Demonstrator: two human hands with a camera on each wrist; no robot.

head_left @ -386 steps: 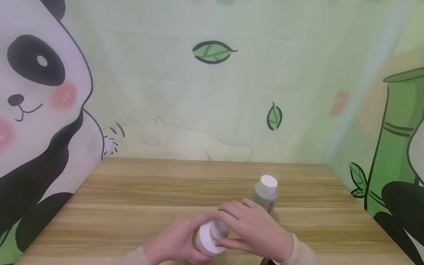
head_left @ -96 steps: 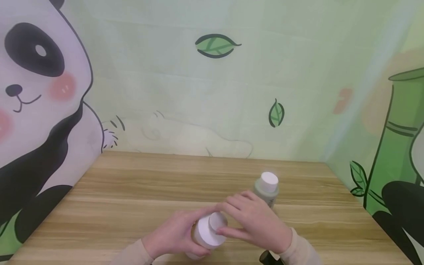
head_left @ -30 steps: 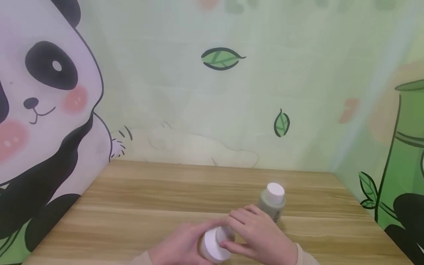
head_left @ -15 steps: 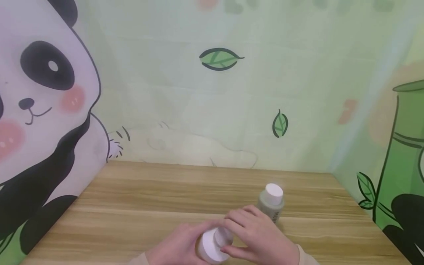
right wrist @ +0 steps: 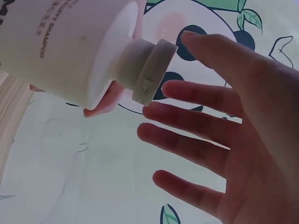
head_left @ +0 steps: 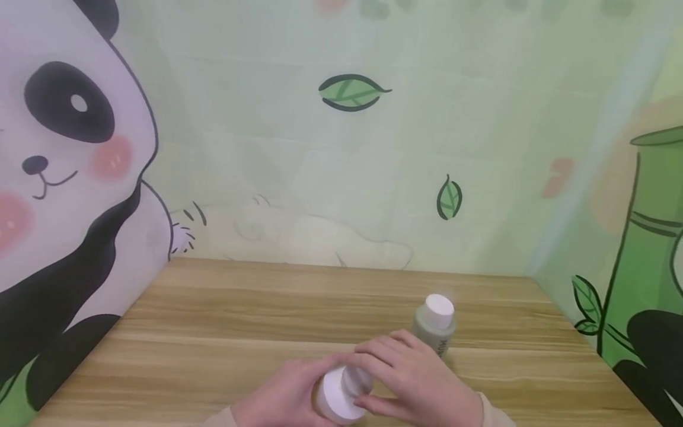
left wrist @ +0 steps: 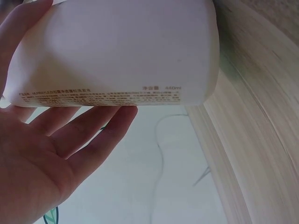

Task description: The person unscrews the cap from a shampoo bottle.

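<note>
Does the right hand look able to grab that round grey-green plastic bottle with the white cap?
Probably yes: the round grey-green plastic bottle stands just beyond the right hand, with nothing seen between them, and that hand seems to grip nothing.

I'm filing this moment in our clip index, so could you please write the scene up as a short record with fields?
Left hand: grips the white bottle round its body
Right hand: fingers spread around the cap; firm contact unclear
Cap: on the white bottle
Grey bottle: upright on the table, beyond the right hand, which partly hides it
Table: wood-grain
Backdrop: pale green, with panda, leaves and bamboo
</note>
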